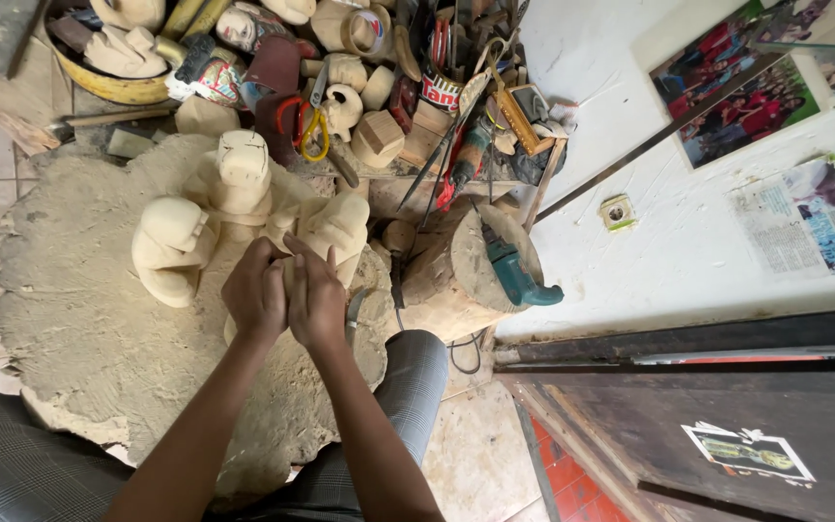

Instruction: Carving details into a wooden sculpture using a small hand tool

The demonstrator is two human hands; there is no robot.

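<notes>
My left hand (pixel 255 295) and my right hand (pixel 316 302) are pressed together around a small pale wooden piece (pixel 287 277), which they mostly hide. A thin metal blade (pixel 356 309) pokes out beside my right hand; whether that hand grips it is unclear. Just beyond my hands stand three rough-carved pale wooden figures: one at the left (pixel 171 246), a taller one behind (pixel 242 174), and one at the right (pixel 338 230). They rest on a wide pile of sawdust (pixel 79 290).
A tree-stump block (pixel 456 280) with a teal power drill (pixel 514 275) lies to the right. Behind are shelves crowded with carved blanks, scissors (pixel 309 130) and tools, plus a yellow basin (pixel 113 87). A white wall with photos is at right. My checked trouser knees frame the bottom.
</notes>
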